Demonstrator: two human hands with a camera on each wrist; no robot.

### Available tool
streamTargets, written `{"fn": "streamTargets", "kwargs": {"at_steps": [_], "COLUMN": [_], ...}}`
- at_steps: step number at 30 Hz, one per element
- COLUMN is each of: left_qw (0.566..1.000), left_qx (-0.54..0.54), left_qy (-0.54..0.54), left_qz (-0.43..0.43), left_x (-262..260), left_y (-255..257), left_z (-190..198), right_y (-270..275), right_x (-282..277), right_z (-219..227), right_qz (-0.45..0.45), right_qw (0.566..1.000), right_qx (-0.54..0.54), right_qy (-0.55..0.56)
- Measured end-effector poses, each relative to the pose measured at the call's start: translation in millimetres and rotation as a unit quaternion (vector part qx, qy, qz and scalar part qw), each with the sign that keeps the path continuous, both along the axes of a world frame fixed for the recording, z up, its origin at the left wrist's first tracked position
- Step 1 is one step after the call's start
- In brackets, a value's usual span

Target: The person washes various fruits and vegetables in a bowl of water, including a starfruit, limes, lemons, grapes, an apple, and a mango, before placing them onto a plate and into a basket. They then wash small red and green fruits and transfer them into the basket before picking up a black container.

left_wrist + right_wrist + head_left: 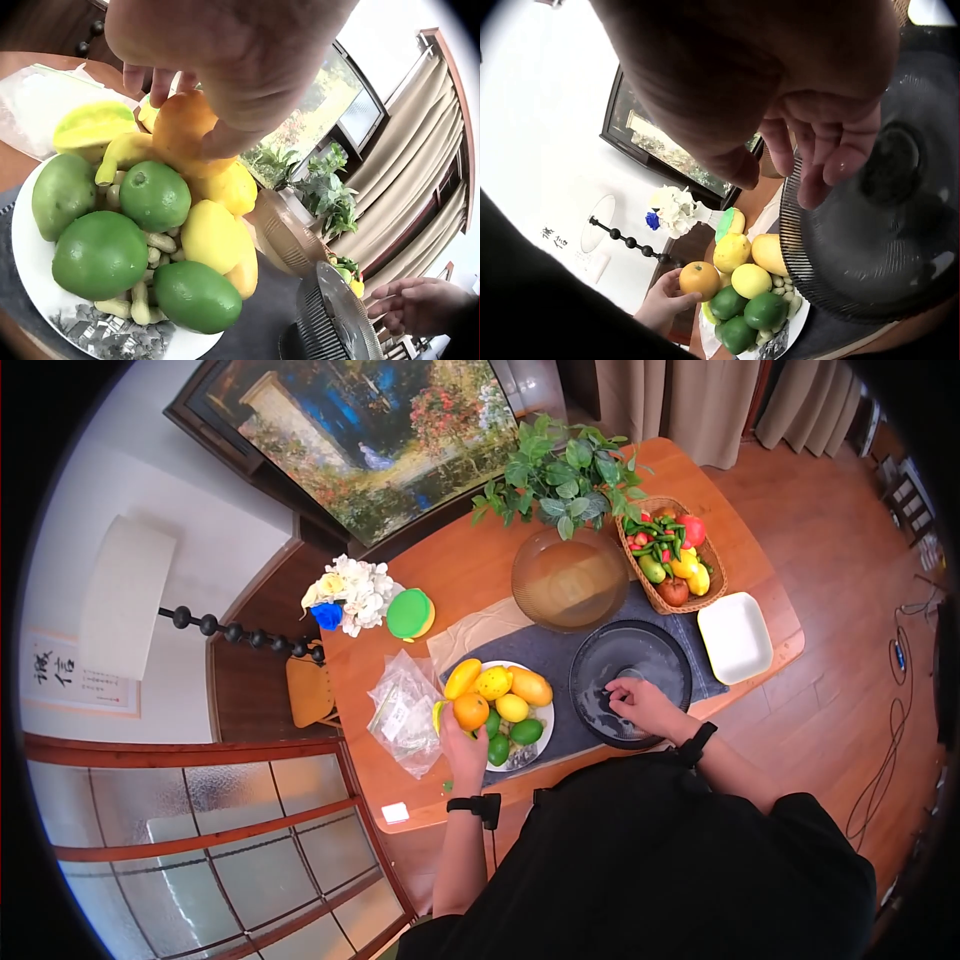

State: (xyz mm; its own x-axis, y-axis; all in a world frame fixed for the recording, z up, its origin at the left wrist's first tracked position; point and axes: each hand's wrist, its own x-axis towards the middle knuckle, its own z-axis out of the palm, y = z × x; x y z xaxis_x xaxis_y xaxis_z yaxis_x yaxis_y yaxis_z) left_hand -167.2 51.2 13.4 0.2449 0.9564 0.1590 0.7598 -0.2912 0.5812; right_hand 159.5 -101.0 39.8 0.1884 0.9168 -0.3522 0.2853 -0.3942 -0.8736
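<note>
My left hand [466, 748] grips an orange [471, 711] between thumb and fingers, at the left part of a white plate [24, 247]. Around it on the plate lie green limes [100, 255], yellow lemons [210, 236], a mango [531, 685] and several peanuts [140, 303]. A curved yellow fruit [124, 154] pokes out just under the orange in the left wrist view. Over a dark ribbed glass bowl [855, 247], my right hand [645, 706] hovers with loosely bent fingers and nothing in them.
Behind the bowl stand an amber glass bowl [570, 580], a leafy plant [570, 475] and a wicker basket [715, 585] of produce. A white square dish [735, 638] sits at the right. Plastic bags [405, 715], a green-lidded tub [409, 614] and flowers [350, 595] are left.
</note>
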Motion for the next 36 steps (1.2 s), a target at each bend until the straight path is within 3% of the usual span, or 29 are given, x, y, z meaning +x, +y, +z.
{"fn": "streamTargets", "kwargs": {"at_steps": [13,17,19,21,23,26,31,36], "left_qw": [0.997,0.995,0.986,0.984,0.967,0.969,0.975,0.974], "left_qx": [0.006,-0.007,-0.031,-0.025,-0.05,-0.021,0.034,0.066], "left_qy": [-0.071,-0.09,-0.123,-0.123,-0.158,-0.143,-0.096,-0.083], "left_qz": [0.008,0.036,0.106,0.123,0.191,0.201,0.197,0.202], "left_x": [-10,-15,-13,-9,9,6,-12,-17], "left_y": [4,-2,-9,-16,-30,-37,-48,-65], "left_z": [4,3,10,17,44,32,10,1], "right_y": [-2,-2,1,3,10,19,34,49], "right_x": [32,107,159,216,251,296,338,360], "right_z": [12,-12,-19,-43,-30,-49,-93,-123], "right_qz": [-0.029,-0.158,-0.234,-0.307,-0.341,-0.377,-0.348,-0.251], "right_qw": [0.999,0.985,0.968,0.923,0.909,0.884,0.894,0.934], "right_qx": [0.023,0.055,0.055,0.063,0.036,0.028,-0.016,-0.077], "right_qy": [-0.008,0.044,-0.067,-0.225,-0.238,-0.274,-0.281,-0.241]}}
